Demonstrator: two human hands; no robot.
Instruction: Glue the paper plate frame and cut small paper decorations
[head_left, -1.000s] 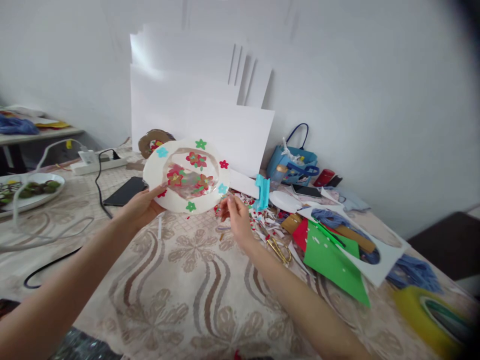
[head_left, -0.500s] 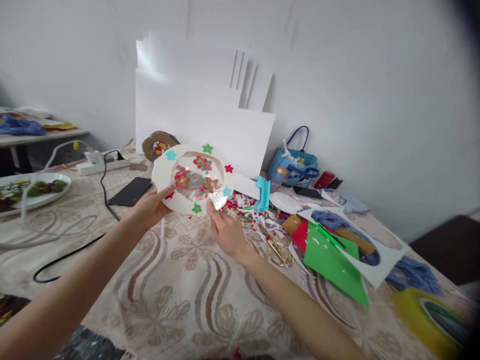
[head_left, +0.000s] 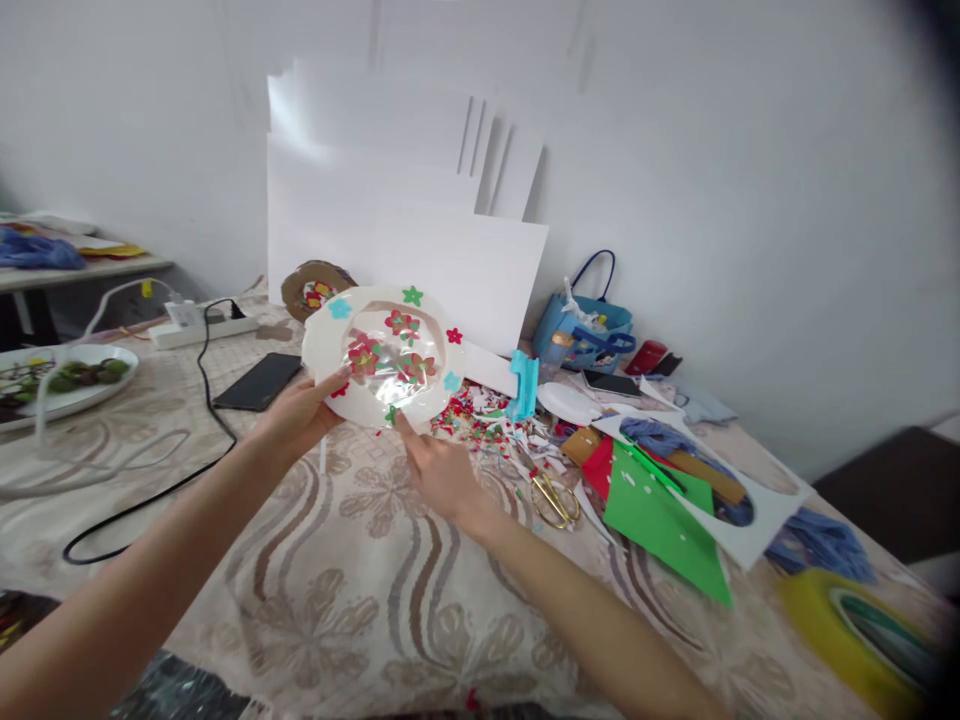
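A round white paper plate with a clear plastic window is held up above the table. Red and green flowers show in its window, and blue, green and red paper flowers dot its rim. My left hand grips the plate's lower left edge, its thumb on the front and the other fingers partly hidden behind. At the lower rim, my right hand touches a green paper flower with its outstretched index finger. The remaining right fingers are curled, and nothing shows in them.
Colourful paper scraps, gold-handled scissors and green paper lie on the right. A teal tape dispenser and blue bag stand farther back. Leftward are a black phone, cables and a power strip. Yellow tape sits front right.
My right index finger has slid left along the plate's lower rim, from right of the green flower onto it. The plate stays in my left hand, nearly still.
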